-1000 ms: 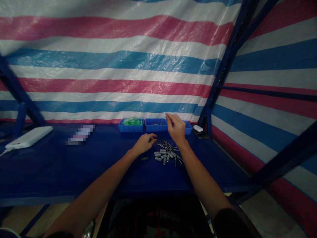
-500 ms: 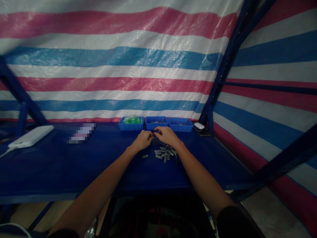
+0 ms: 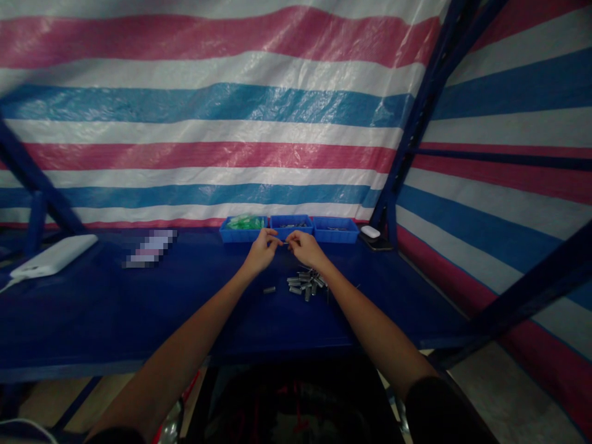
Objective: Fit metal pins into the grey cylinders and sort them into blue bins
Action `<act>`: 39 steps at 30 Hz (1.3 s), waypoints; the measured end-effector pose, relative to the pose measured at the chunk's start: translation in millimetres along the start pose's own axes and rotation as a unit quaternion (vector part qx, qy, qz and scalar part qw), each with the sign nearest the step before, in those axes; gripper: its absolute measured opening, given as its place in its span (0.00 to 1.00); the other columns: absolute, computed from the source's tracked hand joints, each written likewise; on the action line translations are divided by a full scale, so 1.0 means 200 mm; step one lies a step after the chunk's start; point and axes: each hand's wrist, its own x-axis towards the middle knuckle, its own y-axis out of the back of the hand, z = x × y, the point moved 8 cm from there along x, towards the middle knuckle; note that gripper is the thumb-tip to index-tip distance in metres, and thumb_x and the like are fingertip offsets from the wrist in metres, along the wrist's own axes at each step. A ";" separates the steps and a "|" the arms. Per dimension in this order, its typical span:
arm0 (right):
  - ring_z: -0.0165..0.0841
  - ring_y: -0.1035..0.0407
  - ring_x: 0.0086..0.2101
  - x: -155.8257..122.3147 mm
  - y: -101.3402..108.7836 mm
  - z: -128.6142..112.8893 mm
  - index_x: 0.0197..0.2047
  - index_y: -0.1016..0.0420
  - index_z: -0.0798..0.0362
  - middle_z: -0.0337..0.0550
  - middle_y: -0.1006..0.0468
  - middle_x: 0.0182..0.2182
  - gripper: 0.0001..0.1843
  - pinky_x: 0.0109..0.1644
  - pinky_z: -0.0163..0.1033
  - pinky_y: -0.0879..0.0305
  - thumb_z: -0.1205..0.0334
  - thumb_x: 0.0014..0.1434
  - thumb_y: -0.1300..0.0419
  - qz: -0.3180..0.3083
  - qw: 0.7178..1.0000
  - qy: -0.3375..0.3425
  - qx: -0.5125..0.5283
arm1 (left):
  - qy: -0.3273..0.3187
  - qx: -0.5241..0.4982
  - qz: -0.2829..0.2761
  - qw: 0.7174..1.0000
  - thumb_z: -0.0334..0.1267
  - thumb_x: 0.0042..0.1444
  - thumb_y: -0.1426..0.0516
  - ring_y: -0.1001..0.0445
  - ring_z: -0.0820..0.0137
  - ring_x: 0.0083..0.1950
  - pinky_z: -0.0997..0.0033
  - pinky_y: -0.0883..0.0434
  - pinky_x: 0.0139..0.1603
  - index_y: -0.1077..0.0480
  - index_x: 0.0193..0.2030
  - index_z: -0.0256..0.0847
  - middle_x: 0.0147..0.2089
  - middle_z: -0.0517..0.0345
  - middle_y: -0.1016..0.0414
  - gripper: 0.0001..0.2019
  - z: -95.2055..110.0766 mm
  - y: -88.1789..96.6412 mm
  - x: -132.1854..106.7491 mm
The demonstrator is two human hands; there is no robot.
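My left hand [image 3: 263, 250] and my right hand [image 3: 304, 248] face each other over the table, just in front of the bins, fingertips pinched close together. Between them shows a small thin metal piece [image 3: 285, 243], too small to make out in detail; both hands seem to pinch it. Below my right hand lies a loose pile of small silvery metal tubes [image 3: 306, 282], with some thin pins among them, partly hidden by my right forearm. One single metal tube [image 3: 269, 290] lies apart, left of the pile.
Along the back stand a blue bin with green pieces [image 3: 243, 229], a middle blue bin with metal parts [image 3: 291, 227] and a right blue bin [image 3: 335, 230]. A white earbud case [image 3: 370, 232] rests on a dark phone [image 3: 380, 245]. At left lies a white power bank [image 3: 54, 256].
Both hands have risen slightly toward the bins, and the left has turned more upright. The thin metal piece now shows between the fingertips. The pile and lone tube look unchanged.
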 end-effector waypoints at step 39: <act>0.26 0.36 0.22 -0.02 0.01 -0.11 0.27 0.29 0.56 0.35 0.30 0.20 0.09 0.31 0.33 0.41 0.58 0.51 0.44 -0.052 0.965 0.061 0.251 | 0.076 -0.206 -0.124 0.968 0.41 0.46 0.40 0.28 0.72 0.31 0.74 0.37 0.36 0.39 0.50 0.34 0.28 0.57 0.24 0.25 -0.02 -0.11 -0.05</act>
